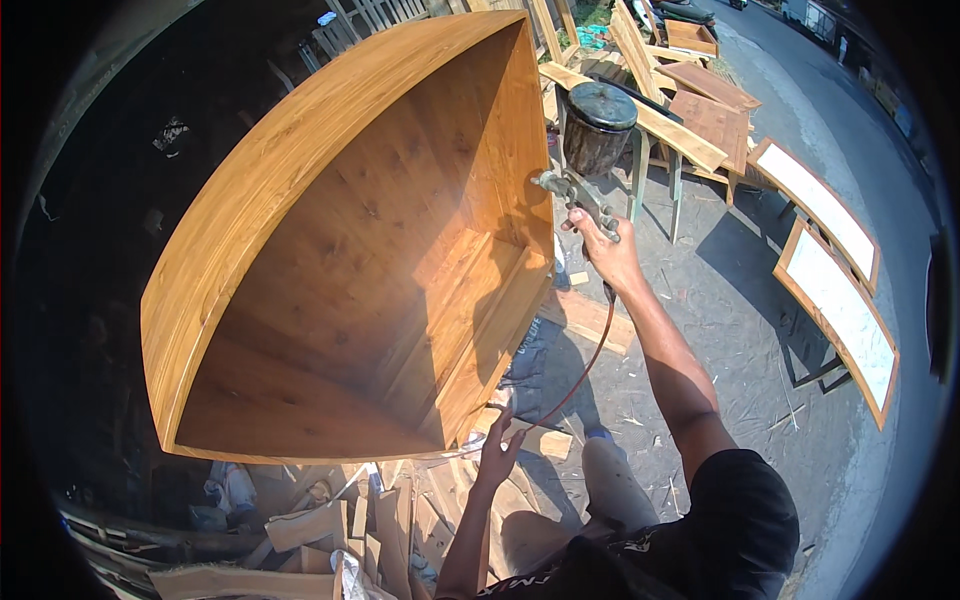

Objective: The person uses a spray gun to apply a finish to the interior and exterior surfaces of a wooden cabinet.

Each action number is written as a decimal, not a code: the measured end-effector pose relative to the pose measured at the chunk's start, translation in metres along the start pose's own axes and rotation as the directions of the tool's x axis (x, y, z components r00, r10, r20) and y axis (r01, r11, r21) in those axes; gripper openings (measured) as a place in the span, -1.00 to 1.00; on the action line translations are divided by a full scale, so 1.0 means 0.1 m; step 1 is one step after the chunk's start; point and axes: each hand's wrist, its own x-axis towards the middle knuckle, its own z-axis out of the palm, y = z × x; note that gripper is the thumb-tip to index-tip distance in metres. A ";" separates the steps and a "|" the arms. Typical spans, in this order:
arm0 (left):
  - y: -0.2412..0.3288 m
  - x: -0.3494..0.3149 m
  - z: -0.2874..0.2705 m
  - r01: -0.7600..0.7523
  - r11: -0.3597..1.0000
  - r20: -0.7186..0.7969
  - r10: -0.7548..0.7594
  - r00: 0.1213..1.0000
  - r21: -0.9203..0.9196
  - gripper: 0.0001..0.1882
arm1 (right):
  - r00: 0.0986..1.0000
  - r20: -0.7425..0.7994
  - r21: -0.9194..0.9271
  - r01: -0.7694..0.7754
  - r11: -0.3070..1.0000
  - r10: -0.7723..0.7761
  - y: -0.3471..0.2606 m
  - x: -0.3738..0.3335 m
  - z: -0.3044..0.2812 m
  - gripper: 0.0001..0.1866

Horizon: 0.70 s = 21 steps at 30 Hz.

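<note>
A large open wooden cabinet (330,230), glossy orange-brown, fills the left and middle of the head view, its open side toward me. My right hand (607,252) grips a metal spray gun (585,190) with a dark cup (597,128) on top, nozzle pointing left at the cabinet's right edge. A thin reddish hose (588,365) hangs from the gun down toward my legs. My left hand (497,452) hangs low by the cabinet's lower right corner with fingers spread, holding nothing, close to the hose's end.
Offcut wood pieces (330,525) lie piled on the ground at the lower left. Two framed white panels (838,275) lean at the right. Wooden benches and tabletops (700,120) stand behind the gun. The concrete ground (720,300) carries shavings.
</note>
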 end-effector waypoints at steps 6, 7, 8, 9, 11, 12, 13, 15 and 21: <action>2.00 -0.12 -0.30 -0.434 0.900 -0.071 0.431 0.900 -0.034 0.08 | 0.907 0.276 0.029 -0.339 0.940 0.319 -0.80 -2.33 -0.16 -0.76; 2.22 -0.22 -0.29 -0.510 0.860 -0.063 0.509 0.858 0.002 0.11 | 0.766 0.356 -0.025 -0.565 0.825 0.535 -0.99 -2.67 -0.24 -0.73; 2.39 -0.31 -0.29 -0.448 0.892 0.027 0.450 0.893 -0.059 0.11 | 0.931 0.285 0.041 -0.251 0.967 0.230 -1.14 -2.95 -0.16 -0.64; 2.51 -0.41 -0.27 -0.405 0.907 0.101 0.416 0.904 -0.115 0.11 | 0.894 0.327 -0.064 -0.302 0.951 0.306 -1.31 -3.18 -0.21 -0.63; 2.62 -0.73 -0.23 -0.313 0.922 0.162 0.353 0.922 -0.226 0.07 | 0.818 0.405 -0.232 -0.340 0.912 0.408 -1.60 -3.55 -0.32 -0.59; 2.65 -0.85 -0.18 -0.277 0.918 0.146 0.327 0.934 -0.285 0.03 | 0.892 0.362 -0.218 -0.201 0.955 0.271 -1.73 -3.69 -0.31 -0.58; 2.67 -0.96 -0.14 -0.189 0.931 0.145 0.244 0.959 -0.313 0.00 | 0.874 0.374 -0.225 -0.238 0.945 0.309 -1.83 -3.80 -0.34 -0.58; 2.67 -1.16 -0.09 -0.248 0.920 0.079 0.283 0.956 -0.303 -0.11 | 0.827 0.394 -0.235 -0.330 0.914 0.401 -2.00 -4.01 -0.40 -0.59; 2.74 -1.45 0.08 -0.254 0.937 0.072 0.279 0.958 -0.241 -0.20 | 0.760 0.446 -0.176 -0.444 0.879 0.473 -2.28 -4.19 -0.62 -0.69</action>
